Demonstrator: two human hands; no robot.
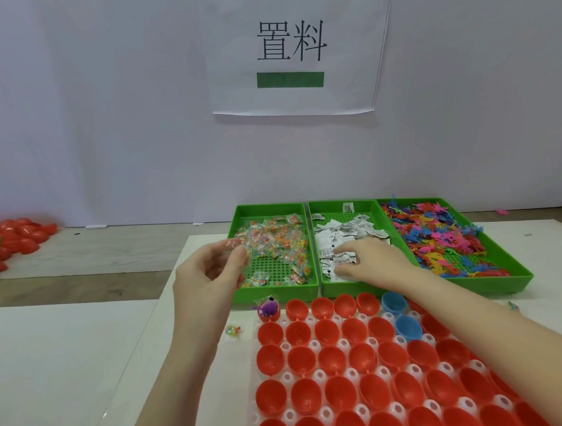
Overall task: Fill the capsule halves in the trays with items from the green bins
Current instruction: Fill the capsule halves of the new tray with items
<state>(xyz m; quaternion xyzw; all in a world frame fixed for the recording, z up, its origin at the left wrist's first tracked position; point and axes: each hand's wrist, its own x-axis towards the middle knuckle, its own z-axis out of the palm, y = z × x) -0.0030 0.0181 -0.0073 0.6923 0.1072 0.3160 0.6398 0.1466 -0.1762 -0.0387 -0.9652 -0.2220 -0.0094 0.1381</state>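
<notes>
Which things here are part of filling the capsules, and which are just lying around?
Job: green bins, bead packets, paper slips, rubber figures, capsule halves, white tray.
Lying about: wall sign, red pile, stray packet.

A white paper sheet (296,43) taped on the wall, high above the right hand (374,261), reads "置料" in black.

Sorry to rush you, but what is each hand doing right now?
Left hand: pinches a clear candy packet above the left green bin.
Right hand: fingers curled on white paper slips in the middle bin.
</notes>
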